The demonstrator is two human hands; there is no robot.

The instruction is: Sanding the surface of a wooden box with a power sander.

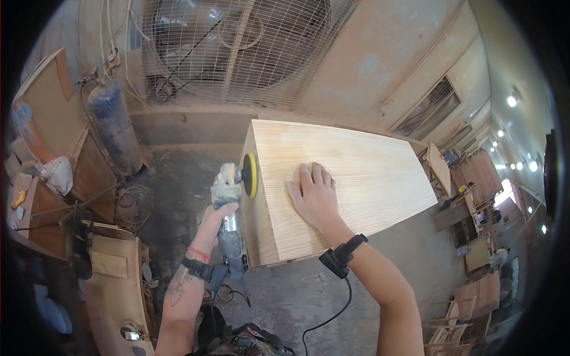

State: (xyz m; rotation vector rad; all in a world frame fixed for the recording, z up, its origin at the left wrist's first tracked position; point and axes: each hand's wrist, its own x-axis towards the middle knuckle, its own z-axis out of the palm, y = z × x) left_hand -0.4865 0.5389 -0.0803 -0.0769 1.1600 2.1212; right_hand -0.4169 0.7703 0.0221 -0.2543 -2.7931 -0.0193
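Note:
A long pale wooden box stands in front of me, its grained top toward me. My left hand is wrapped round the body of a dusty angle sander. The sander's round yellow-edged pad lies against the box's left end face. Flat on the box top rests my right hand, fingers spread and holding nothing. Each wrist wears a black strap with a device, and a cable hangs from the right one. The far underside of the box is hidden.
A large caged fan fills the back wall. To the left stand a blue gas cylinder and wooden panels. A wooden bench is at lower left. Stacked wooden furniture parts and a row of lamps are on the right.

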